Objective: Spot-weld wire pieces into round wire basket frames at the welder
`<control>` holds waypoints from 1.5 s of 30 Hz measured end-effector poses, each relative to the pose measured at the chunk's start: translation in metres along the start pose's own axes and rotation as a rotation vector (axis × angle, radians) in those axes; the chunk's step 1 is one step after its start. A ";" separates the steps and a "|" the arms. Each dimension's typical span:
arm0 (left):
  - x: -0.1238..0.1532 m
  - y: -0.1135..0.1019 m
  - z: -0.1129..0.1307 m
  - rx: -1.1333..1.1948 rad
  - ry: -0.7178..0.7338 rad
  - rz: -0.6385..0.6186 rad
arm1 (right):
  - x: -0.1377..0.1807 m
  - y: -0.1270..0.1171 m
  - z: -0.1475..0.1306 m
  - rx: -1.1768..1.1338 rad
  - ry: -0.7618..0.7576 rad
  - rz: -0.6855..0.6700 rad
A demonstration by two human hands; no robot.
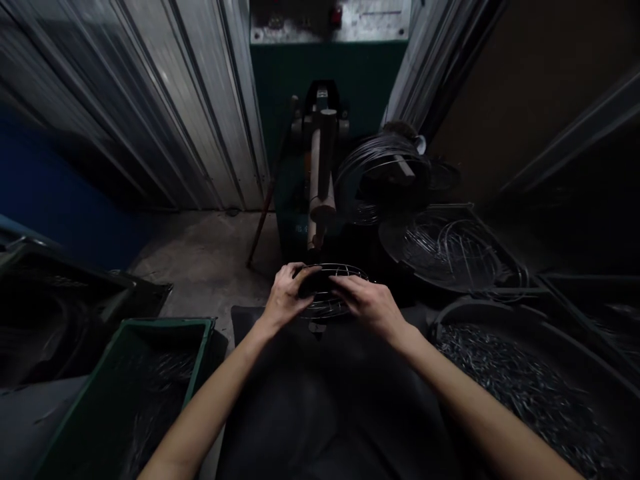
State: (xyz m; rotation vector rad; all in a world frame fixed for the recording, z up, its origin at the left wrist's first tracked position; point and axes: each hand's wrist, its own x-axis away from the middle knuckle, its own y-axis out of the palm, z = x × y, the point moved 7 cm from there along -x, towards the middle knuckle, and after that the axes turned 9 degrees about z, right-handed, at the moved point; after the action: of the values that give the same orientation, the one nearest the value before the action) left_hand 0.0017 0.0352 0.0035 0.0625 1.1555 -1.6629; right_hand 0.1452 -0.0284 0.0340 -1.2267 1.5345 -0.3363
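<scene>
Between my hands is a round wire frame [330, 312], made of thin shiny rings joined by short cross wires. My left hand [286, 297] curls around its left side, thumb low and fingers over the top. On the other side my right hand [373, 303] grips it, the fingers reaching inward across the rings. Parts of the frame are hidden behind both hands. Just beyond it stands a machine with a thick cylindrical electrode arm [323, 167], its lower tip close above the frame and apart from it.
Right of the machine arm hangs a bundle of wire rings [380, 157]. A dark basin [420, 267] with wire pieces lies below it. Nearer is a large tub [465, 307] of short metal pieces. At left stands a green crate [167, 325] with thin metal pieces inside.
</scene>
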 end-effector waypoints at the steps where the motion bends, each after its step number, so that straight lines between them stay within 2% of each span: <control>1: 0.000 -0.002 -0.001 0.009 -0.008 -0.005 | 0.000 0.005 -0.002 0.105 -0.077 -0.034; 5: 0.003 -0.006 -0.005 0.065 -0.053 -0.009 | 0.004 0.016 -0.010 0.363 -0.299 -0.115; 9: 0.005 -0.009 -0.008 0.114 -0.094 0.035 | -0.001 0.017 -0.018 0.500 -0.402 -0.063; 16: 0.005 -0.010 -0.013 0.112 -0.119 0.061 | -0.002 0.020 -0.018 0.469 -0.496 -0.033; 23: 0.001 -0.007 -0.024 0.189 -0.121 0.100 | -0.002 0.016 -0.026 0.525 -0.604 0.153; 30: -0.003 0.000 -0.032 0.168 -0.119 0.150 | -0.007 0.021 -0.023 0.527 -0.596 0.179; 35: -0.011 0.005 -0.043 0.154 -0.104 0.163 | -0.014 0.029 -0.013 0.530 -0.568 0.143; 41: -0.019 0.007 -0.052 0.122 -0.094 0.161 | -0.018 0.034 -0.008 0.568 -0.599 0.211; 45: -0.017 0.005 -0.053 0.105 -0.045 0.152 | -0.024 0.042 -0.005 0.481 -0.516 0.180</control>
State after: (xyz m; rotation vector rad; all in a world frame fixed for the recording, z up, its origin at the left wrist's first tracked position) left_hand -0.0121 0.0848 -0.0188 0.1749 1.0043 -1.5810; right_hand 0.1160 0.0069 0.0178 -0.7152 1.0258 -0.2268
